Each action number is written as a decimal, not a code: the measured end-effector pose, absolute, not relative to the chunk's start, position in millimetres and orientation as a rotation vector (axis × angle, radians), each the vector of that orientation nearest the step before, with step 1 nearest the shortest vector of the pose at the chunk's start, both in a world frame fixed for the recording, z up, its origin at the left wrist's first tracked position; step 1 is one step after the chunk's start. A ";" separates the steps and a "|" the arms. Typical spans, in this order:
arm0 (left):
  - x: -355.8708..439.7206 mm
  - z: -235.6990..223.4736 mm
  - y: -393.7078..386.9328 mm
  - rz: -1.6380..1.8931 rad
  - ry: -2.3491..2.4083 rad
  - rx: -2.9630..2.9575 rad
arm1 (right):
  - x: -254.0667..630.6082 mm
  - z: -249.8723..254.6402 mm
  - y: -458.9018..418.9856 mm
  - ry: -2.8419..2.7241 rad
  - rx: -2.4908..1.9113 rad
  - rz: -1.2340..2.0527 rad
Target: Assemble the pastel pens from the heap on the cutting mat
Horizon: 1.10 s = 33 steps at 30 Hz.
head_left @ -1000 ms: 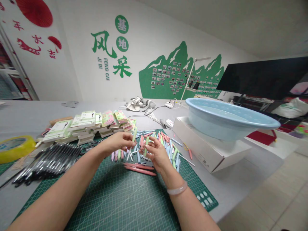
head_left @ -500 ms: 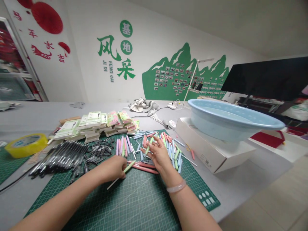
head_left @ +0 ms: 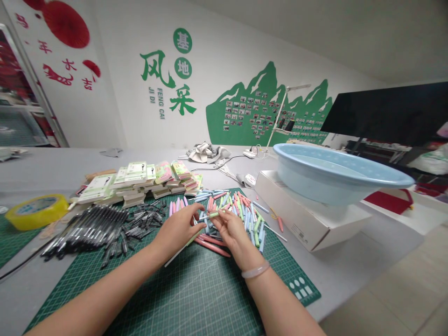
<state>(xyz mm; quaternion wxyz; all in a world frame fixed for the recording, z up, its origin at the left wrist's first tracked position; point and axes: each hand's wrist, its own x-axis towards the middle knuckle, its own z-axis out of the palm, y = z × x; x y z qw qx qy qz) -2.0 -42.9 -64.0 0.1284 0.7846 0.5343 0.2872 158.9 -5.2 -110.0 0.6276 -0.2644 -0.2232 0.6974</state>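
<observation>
My right hand (head_left: 229, 229) is pinched on a light green pen barrel (head_left: 214, 214) above the pile of pen parts. Close to its left end, my left hand (head_left: 180, 229) has thumb and forefinger apart, with no grip to be seen. Partly hidden below the left hand is another light green pen part (head_left: 192, 240) with a thin white stick (head_left: 173, 257) running out of it. Coral-red pen parts (head_left: 213, 246) lie on the green cutting mat (head_left: 196, 289) beneath the hands. Pink and purple pen parts (head_left: 178, 204) stand out just beyond my left hand.
Black pens (head_left: 87, 228) lie in a heap at left, with small printed boxes (head_left: 136, 175) stacked behind. Yellow tape (head_left: 37, 212) rests at far left. A blue basin (head_left: 336, 175) sits on a white carton (head_left: 308, 224) at right. Loose pastel pieces (head_left: 252, 219) spread beside my right hand.
My left hand swung down toward me with a green pen part, then moved back up to the right hand, leaving that part below. My right hand's green barrel has turned nearly level.
</observation>
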 end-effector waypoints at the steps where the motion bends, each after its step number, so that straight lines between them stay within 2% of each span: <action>1: 3.2 -62.6 -41.9 0.926 1.463 2.296 | 157.7 -110.8 -5.1 -0.505 -0.589 1.616; 4: 16.4 -62.7 -36.5 1.100 1.304 2.320 | 154.3 -111.3 -4.9 -0.462 -0.539 1.696; 9: 19.2 -62.6 -29.7 1.184 1.241 2.364 | 155.1 -106.0 -4.6 -0.364 -0.565 1.729; 24: -15.2 -62.7 -14.2 1.229 1.330 2.169 | 159.9 -108.1 -0.6 -0.389 -0.637 1.712; 33: -28.8 -74.1 -1.3 1.222 1.287 1.827 | 160.4 -109.5 -2.0 -0.438 -0.669 1.728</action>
